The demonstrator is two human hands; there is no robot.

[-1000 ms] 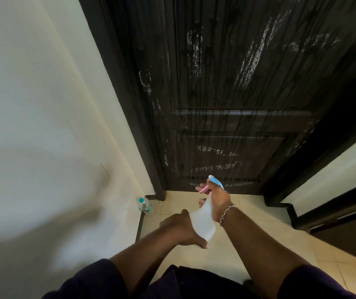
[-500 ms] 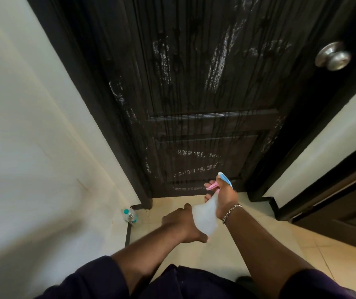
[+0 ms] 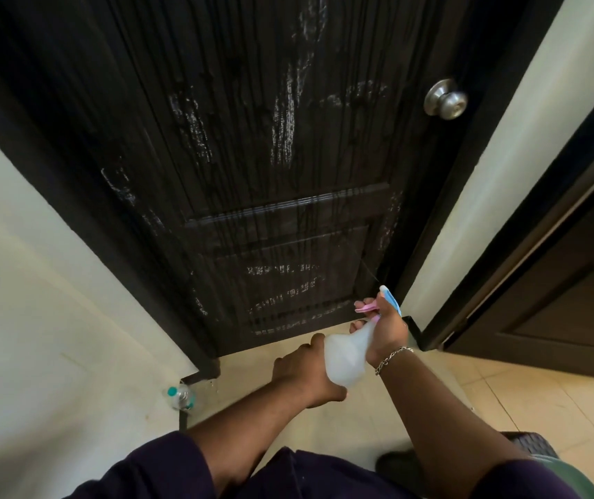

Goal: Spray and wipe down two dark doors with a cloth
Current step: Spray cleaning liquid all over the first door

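Observation:
A dark panelled door fills the middle of the view, wet with drip lines and pale smears. My right hand grips the neck of a translucent white spray bottle with a blue head and pink trigger, nozzle aimed at the door's lower right. A thin jet runs from the nozzle to the door. My left hand holds the bottle's base from below. A second dark door stands at the right. No cloth is in view.
A round metal knob sits on the near door's right side. A small clear bottle with a teal cap lies on the floor by the left wall. Pale walls flank the door; tiled floor spreads to the right.
The view has swung right and up, bringing the knob and the second door further in. Both hands with the bottle have shifted right toward the door's lower right corner.

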